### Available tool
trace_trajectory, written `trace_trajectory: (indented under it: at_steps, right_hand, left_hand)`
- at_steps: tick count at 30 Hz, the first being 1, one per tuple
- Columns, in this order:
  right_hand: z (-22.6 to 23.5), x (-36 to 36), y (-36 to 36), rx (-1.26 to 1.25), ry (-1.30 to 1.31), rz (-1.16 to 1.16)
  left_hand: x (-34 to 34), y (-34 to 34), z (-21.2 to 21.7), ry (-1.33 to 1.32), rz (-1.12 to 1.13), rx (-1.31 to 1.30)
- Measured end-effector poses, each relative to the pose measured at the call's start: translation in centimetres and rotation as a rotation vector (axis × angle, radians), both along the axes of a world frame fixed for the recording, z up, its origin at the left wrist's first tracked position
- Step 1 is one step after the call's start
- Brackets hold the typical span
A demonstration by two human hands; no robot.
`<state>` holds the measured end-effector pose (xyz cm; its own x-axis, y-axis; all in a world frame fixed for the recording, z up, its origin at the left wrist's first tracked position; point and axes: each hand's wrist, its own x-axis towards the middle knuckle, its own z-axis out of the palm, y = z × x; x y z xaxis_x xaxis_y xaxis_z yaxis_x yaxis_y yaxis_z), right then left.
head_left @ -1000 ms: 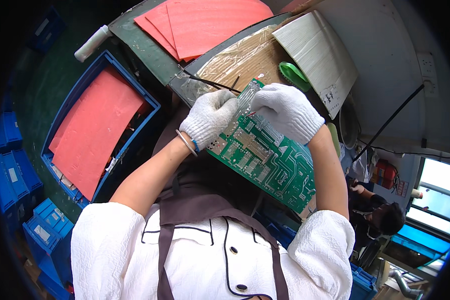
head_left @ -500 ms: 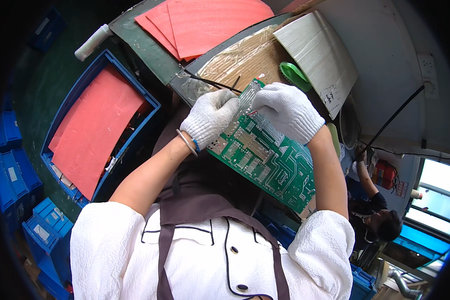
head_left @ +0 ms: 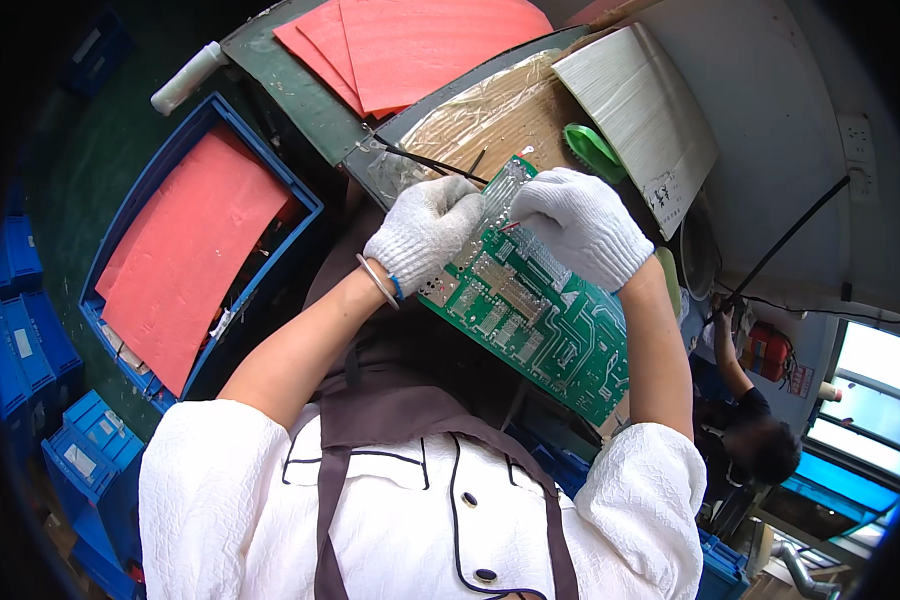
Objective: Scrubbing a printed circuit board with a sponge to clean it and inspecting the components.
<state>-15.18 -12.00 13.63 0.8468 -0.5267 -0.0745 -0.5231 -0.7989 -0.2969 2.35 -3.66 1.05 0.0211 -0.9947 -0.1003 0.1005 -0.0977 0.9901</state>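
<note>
Both gloved hands meet at the top edge of a large green circuit board (head_left: 535,320): the left hand (head_left: 425,235) is clenched on the board's upper left corner, and the right hand (head_left: 582,225) grips the top edge just beside it, fingers curled over a clear, shiny patch there. The board is held tilted in the air over the person's lap, its lower end running down along the right forearm. To my eye the careful way is to pinch edges only and keep the left hand steady while the right works. Just beyond lies the counter (head_left: 490,115), wrapped in clear film, with a green brush (head_left: 592,150), pink foam sheets (head_left: 420,40) and, to the left, a blue crate (head_left: 185,150).
</note>
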Motion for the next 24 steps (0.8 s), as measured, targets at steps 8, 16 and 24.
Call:
trace_trajectory:
  at_steps: [8, 16, 24]
  right_hand:
    - [-0.4, -0.7, 0.2, 0.012, -0.005, -0.039]
    - [0.9, 0.0, 2.8, 0.064, -0.145, 0.021]
    - [-0.5, 0.9, 2.9, -0.035, 0.038, 0.028]
  left_hand:
    - [0.1, -0.1, 0.4, -0.035, -0.01, 0.002]
    - [0.4, 0.0, 0.0, -0.047, -0.048, -0.006]
    - [0.5, -0.1, 0.4, -0.089, -0.061, -0.039]
